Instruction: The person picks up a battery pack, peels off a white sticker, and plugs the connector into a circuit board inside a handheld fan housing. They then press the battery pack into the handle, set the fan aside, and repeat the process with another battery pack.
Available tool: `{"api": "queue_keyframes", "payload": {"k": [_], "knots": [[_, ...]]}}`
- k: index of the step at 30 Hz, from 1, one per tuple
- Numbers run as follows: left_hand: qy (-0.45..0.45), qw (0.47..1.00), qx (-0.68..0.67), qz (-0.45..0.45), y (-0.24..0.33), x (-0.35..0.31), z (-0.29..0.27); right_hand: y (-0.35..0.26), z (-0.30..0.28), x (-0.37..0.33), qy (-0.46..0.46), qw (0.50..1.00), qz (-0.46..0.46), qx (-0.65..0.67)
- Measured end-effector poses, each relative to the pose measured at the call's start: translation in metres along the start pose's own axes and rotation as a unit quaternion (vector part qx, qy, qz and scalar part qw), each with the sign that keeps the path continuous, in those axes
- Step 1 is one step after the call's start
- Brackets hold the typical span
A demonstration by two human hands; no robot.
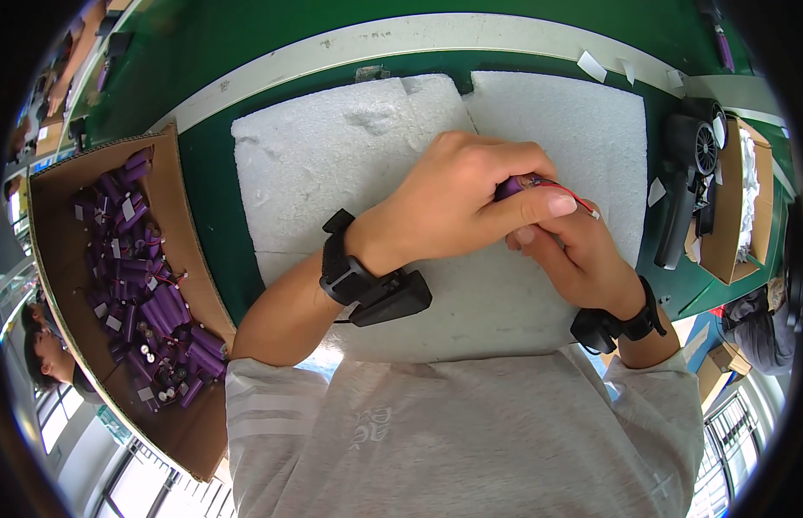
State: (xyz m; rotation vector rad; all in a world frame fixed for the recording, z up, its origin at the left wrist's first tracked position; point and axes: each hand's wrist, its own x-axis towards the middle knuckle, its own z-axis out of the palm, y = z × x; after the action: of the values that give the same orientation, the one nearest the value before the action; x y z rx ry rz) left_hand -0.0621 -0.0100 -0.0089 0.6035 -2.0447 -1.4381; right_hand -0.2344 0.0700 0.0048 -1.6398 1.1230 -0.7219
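My left hand (pixel 470 186) is closed around a purple battery pack (pixel 510 186), over the white foam slab. A thin red wire (pixel 563 185) comes off the pack and ends in a small white plug (pixel 595 214) above the back of my right hand (pixel 582 259). My right hand is closed too, its fingers bent in under my left thumb against the lower part of the pack. Most of the pack is hidden by both hands. Each wrist carries a black strap with a black device.
At the left stands a cardboard box (pixel 198 246) with many loose purple battery packs (pixel 164 306). Two white foam slabs (pixel 349 129) lie on the green table (pixel 213 194). To the right are a black handheld fan (pixel 677 224) and a smaller cardboard box (pixel 721 250) with white contents.
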Motion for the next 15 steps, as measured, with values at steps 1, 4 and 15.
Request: {"api": "queue_keyframes", "payload": {"k": [1,4,15], "knots": [[0.000,1.000,-0.003,-0.002,0.0001,-0.0001,0.0002,0.0000,0.0001,0.0000,0.000,1.000,0.000,0.000],[0.002,1.000,0.000,0.005,-0.0011,0.0001,0.0004,0.0002,0.0002,0.0006,0.003,1.000,-0.004,-0.001],[0.007,0.999,0.018,0.032,-0.0041,0.0006,0.0006,0.0046,0.0002,-0.0007,0.004,1.000,-0.019,-0.003]]}}
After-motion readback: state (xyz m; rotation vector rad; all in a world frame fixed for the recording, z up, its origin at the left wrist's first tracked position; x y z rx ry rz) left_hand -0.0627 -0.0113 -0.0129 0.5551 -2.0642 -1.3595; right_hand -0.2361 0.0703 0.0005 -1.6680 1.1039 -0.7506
